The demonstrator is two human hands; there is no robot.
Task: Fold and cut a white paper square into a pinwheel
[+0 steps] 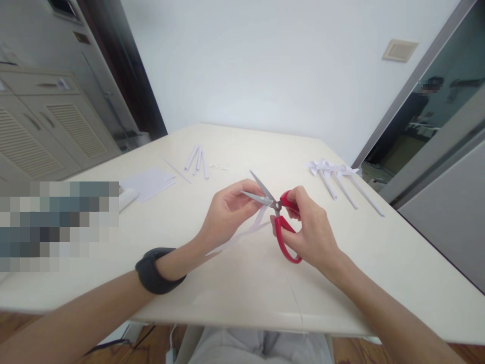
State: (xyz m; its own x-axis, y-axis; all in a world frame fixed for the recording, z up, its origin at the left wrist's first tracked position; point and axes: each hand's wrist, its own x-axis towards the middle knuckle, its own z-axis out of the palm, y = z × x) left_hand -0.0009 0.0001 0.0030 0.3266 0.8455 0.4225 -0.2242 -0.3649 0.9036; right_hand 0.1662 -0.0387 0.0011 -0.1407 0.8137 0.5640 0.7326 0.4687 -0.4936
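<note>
My right hand (308, 230) grips red-handled scissors (279, 222), fingers through the loops, blades apart and pointing up-left. My left hand (227, 212) pinches a thin white paper strip (242, 233) whose upper end sits between the blades; the strip trails down-left toward my wrist. A black band is on my left wrist. Both hands hover just above the middle of the cream table (250, 283).
Rolled white paper sticks (197, 161) lie at the far centre, a flat white sheet (148, 183) to the left, and several finished sticks with cut, curled ends (337, 177) at the right. A blurred patch covers the left edge. Cabinets stand beyond the table on the left.
</note>
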